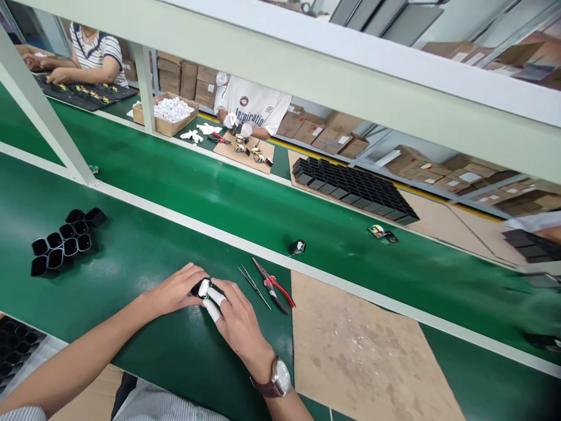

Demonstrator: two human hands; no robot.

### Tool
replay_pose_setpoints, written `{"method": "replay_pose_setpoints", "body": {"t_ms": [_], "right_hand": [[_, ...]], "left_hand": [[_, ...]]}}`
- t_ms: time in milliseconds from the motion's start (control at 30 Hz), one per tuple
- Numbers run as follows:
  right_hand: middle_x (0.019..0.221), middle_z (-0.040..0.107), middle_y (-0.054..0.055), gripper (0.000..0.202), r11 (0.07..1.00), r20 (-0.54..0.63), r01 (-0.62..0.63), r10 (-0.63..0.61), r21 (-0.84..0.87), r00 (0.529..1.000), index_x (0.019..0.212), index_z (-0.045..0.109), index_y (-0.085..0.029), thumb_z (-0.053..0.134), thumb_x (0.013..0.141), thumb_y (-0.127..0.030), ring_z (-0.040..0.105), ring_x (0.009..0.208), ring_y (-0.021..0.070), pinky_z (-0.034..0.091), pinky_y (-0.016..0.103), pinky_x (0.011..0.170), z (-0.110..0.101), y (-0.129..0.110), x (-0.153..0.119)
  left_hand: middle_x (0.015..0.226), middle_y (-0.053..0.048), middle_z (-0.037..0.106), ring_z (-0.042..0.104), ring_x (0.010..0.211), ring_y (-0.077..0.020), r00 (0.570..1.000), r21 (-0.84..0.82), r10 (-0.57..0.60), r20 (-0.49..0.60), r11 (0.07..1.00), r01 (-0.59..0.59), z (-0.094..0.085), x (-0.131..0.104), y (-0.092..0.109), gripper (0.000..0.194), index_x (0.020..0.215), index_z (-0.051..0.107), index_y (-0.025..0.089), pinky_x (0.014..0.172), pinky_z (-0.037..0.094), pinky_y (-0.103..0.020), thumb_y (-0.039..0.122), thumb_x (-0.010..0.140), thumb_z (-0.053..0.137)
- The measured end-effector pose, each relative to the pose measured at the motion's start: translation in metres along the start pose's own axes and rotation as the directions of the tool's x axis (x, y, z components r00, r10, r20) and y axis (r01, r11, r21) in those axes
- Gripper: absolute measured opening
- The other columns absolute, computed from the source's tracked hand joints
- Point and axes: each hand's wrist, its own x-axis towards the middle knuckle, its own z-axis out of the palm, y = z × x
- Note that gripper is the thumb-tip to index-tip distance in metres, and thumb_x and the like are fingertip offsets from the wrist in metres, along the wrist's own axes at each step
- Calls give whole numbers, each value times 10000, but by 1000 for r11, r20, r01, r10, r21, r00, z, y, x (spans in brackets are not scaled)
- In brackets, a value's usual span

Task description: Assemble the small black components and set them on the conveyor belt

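Note:
A small black plastic housing (201, 288) with a white block and a bit of green circuit board at its mouth is held just above the green bench. My left hand (179, 287) is closed around its left side. From the right, my right hand (236, 316) presses on the white part, with white finger cots on two fingers. How far the parts sit inside the housing is hidden by my fingers. Right of my hands lie tweezers (255, 286) and red-handled pliers (275, 286), the pliers' jaws pointing up and left.
Several empty black housings (65, 242) stand grouped at left. A brown board (359, 345) lies at right. Beyond the white rail, the green belt (245, 207) carries a black housing (297, 247) and a circuit assembly (383, 234). Co-workers (256, 105) sit opposite, beside a block of black housings (350, 190).

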Motion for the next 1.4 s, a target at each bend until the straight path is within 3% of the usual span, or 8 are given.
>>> {"method": "replay_pose_setpoints", "body": {"t_ms": [167,433,533,633,767,967,1133,1400], "right_hand": [[1339,623,146,157,998,23,-55,55,16,998,1159,652,-189,586,1016,-198,595,1197,302,589,509,952,12,1,4],[1393,601,133,347,983,2,-84,84,162,996,1361,573,-228,593,1016,-260,597,1283,266,564,480,1057,15,10,2],[1340,627,134,372,985,-76,-162,165,53,983,1405,536,-222,552,1035,-251,619,1247,256,565,456,1049,7,24,-10],[1282,638,170,351,941,-149,-287,262,-178,953,1379,558,-173,516,1041,-258,627,1204,306,568,510,1008,-2,48,-28],[1132,670,175,347,877,-143,-311,278,-366,950,1295,615,-132,425,1005,-131,653,1090,321,591,527,904,-4,70,-46],[1079,647,105,331,970,-80,-204,195,-132,978,1241,624,-170,451,975,-73,656,937,228,581,356,787,-5,41,-31],[1079,618,103,236,964,26,-116,126,-238,992,985,648,-187,456,952,-54,616,815,215,523,335,646,-11,15,-18],[1034,598,95,242,952,43,-95,113,-291,993,905,616,-191,463,907,-4,594,800,207,511,323,640,-5,16,-9]], "left_hand": [[1196,-114,649,590,1091,-284,999,-49,-33,-4,998,33,2,2,-2,367,1279,566,200,933,540,-430,321,962,705],[1207,-85,682,634,1127,-244,996,-98,-82,-38,992,78,-6,-1,2,390,1352,580,244,972,551,-382,223,974,669],[1234,-103,671,649,1124,-235,995,-67,-9,-103,998,2,-7,-3,2,341,1310,616,233,977,551,-373,241,976,678],[1211,-103,683,657,1117,-226,984,-36,114,-139,992,-121,-8,-2,1,128,1108,712,218,959,548,-350,249,997,657],[1177,-104,713,692,1051,-208,979,-75,136,-152,986,-149,-8,2,0,148,999,736,204,902,559,-323,245,1032,597],[1194,-92,711,702,1076,-220,990,-159,-21,-137,987,-1,0,0,-6,148,1130,673,221,960,562,-356,280,998,641],[1171,-51,708,705,1058,-225,970,-196,-224,-91,959,203,2,-3,-6,306,1222,598,247,949,574,-377,288,937,702],[1166,-55,713,711,1077,-235,963,-252,-250,-101,943,219,4,-4,-7,374,1230,555,242,962,573,-392,280,905,735]]}}
